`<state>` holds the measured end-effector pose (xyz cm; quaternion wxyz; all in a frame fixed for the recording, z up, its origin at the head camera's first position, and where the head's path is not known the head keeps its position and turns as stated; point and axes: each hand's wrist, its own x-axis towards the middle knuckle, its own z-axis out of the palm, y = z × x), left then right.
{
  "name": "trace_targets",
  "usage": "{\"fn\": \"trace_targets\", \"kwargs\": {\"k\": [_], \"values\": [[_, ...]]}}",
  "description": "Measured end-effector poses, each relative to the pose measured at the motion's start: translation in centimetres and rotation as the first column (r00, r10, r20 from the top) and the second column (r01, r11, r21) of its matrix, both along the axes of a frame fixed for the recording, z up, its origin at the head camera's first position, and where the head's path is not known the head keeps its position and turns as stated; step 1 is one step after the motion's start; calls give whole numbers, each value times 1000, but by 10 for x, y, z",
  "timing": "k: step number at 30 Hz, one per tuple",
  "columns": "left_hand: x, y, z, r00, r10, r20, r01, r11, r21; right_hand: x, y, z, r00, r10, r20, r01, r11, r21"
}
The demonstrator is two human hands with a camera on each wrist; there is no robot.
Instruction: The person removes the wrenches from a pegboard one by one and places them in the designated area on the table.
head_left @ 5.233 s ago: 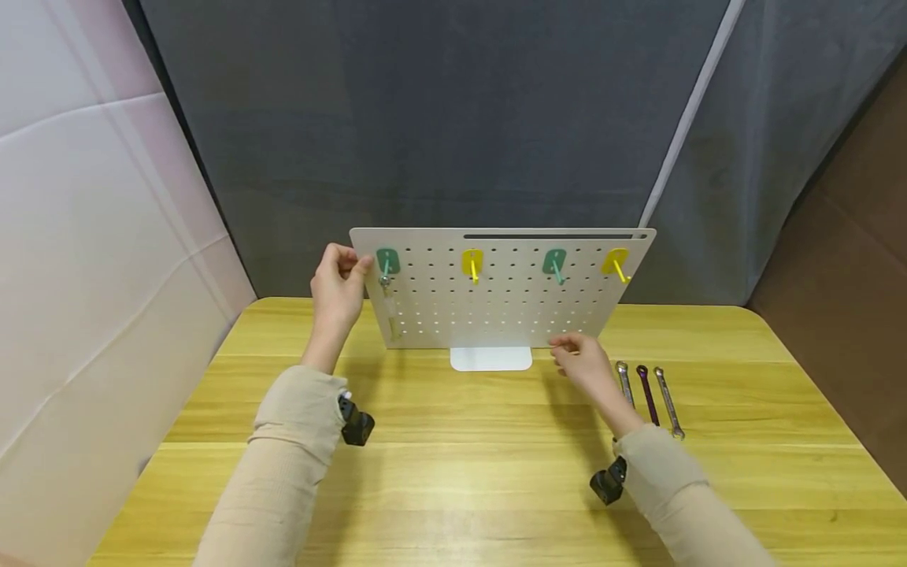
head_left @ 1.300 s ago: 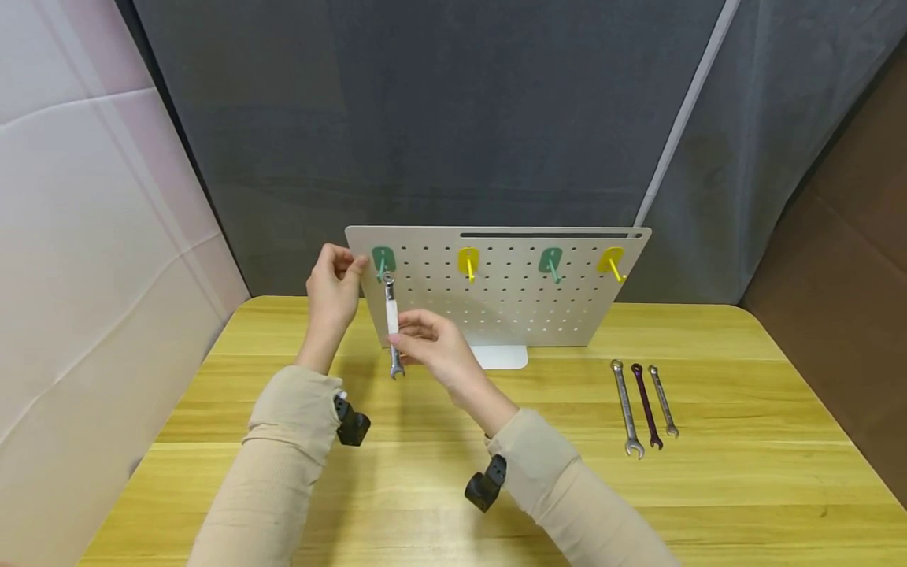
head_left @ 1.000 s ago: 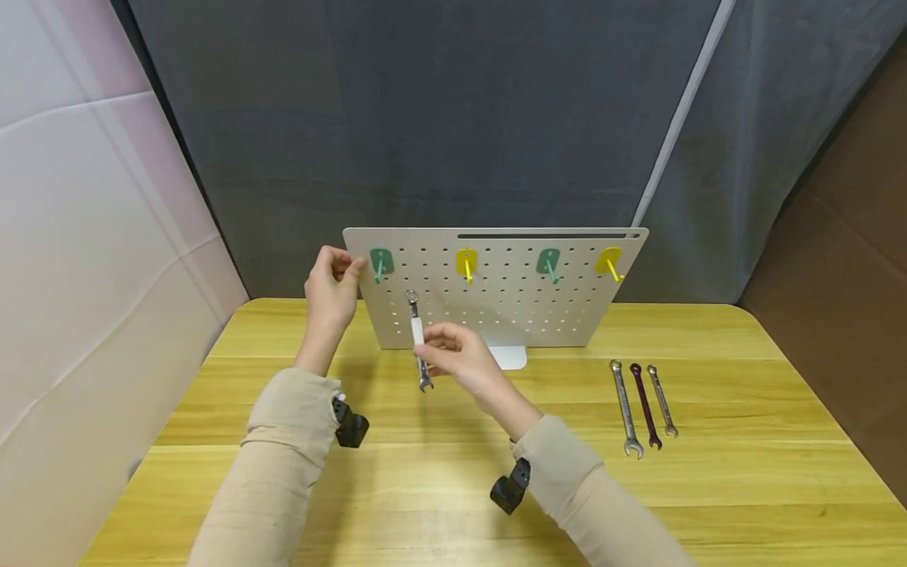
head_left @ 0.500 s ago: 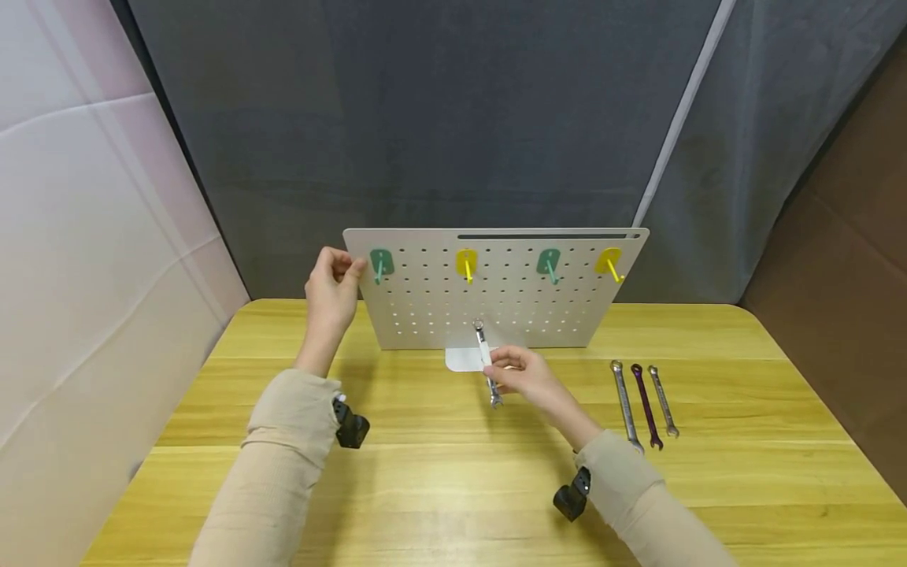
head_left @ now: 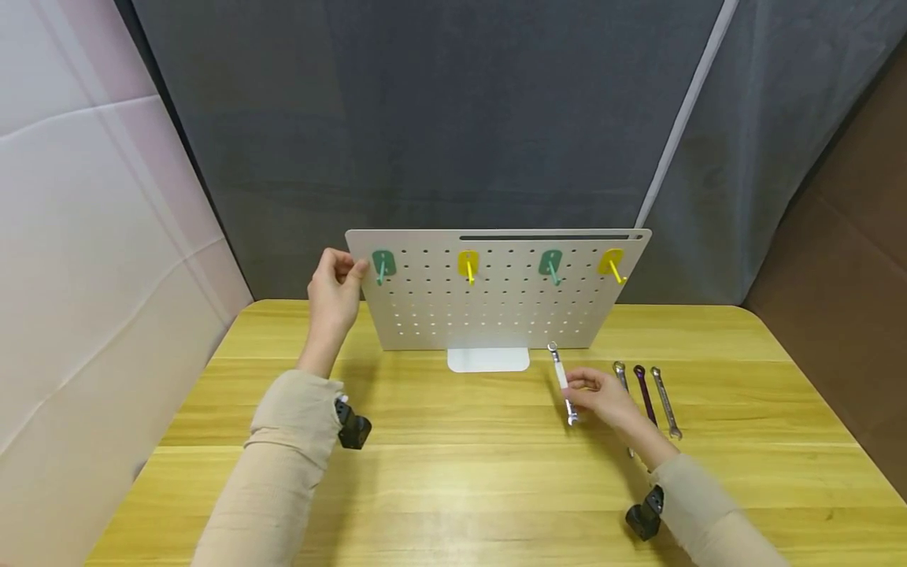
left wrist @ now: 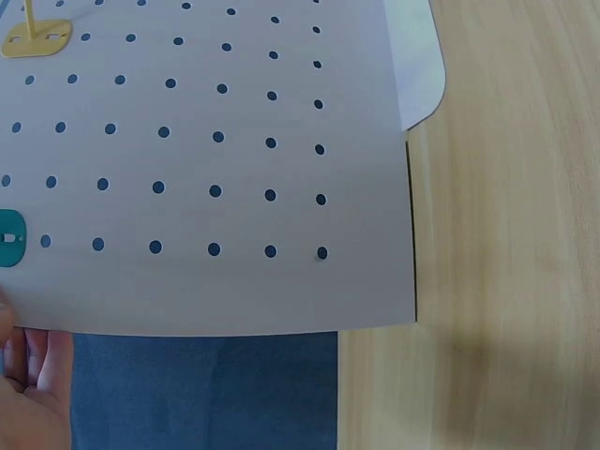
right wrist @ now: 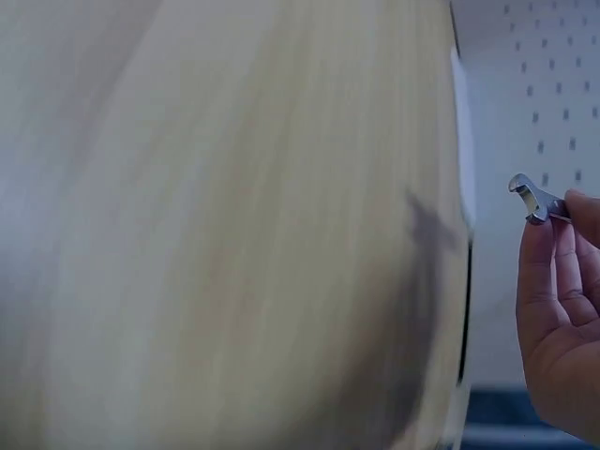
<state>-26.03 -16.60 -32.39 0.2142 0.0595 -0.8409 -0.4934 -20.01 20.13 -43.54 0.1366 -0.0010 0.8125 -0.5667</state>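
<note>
My left hand [head_left: 335, 295] pinches the upper left edge of a white pegboard [head_left: 489, 307] standing on the table. Just beside its thumb, a green hook [head_left: 383, 263] juts from the board with nothing hanging on it. My right hand [head_left: 602, 398] pinches a combination wrench [head_left: 560, 376] with a white-wrapped middle, held above the table in front of the board's lower right corner. In the right wrist view the wrench's open end [right wrist: 534, 199] pokes out past the fingers. Partly behind the right hand and forearm lie a silver wrench [head_left: 620, 374] and a purple wrench [head_left: 645, 394].
A smaller silver wrench [head_left: 667, 403] lies rightmost on the wooden table [head_left: 453, 488]. Along the board's top sit a yellow hook [head_left: 468, 264], another green hook [head_left: 551, 264] and another yellow hook [head_left: 612, 262]. A white foot plate [head_left: 488, 360] extends forward beneath the board.
The wrench hung on the left green hook at first; my right hand took it off and carried it right and down, toward the other wrenches. My left hand stayed at the board's edge.
</note>
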Motion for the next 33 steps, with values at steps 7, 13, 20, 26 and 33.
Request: {"fn": "trace_targets", "kwargs": {"k": [7, 13, 20, 26, 33], "values": [[0, 0, 0, 1000, 8, -6, -8, 1000, 3, 5, 48, -7, 999, -36, 11, 36, 999, 21], [1, 0, 0, 1000, 9, -4, -9, 1000, 4, 6, 82, -7, 996, -79, 43, 78, 997, 24], [2, 0, 1, 1000, 10, -12, -10, 1000, -1, 8, 116, -5, 991, -120, 55, 117, 992, 50], [1, 1, 1, 1000, 2, -1, -2, 1000, 2, 8, 134, -5, 983, -154, 97, 150, 987, 53], [1, 0, 0, 1000, 8, -8, -8, 1000, -5, 10, 147, -5, 981, -158, 109, 145, 982, 125]]}}
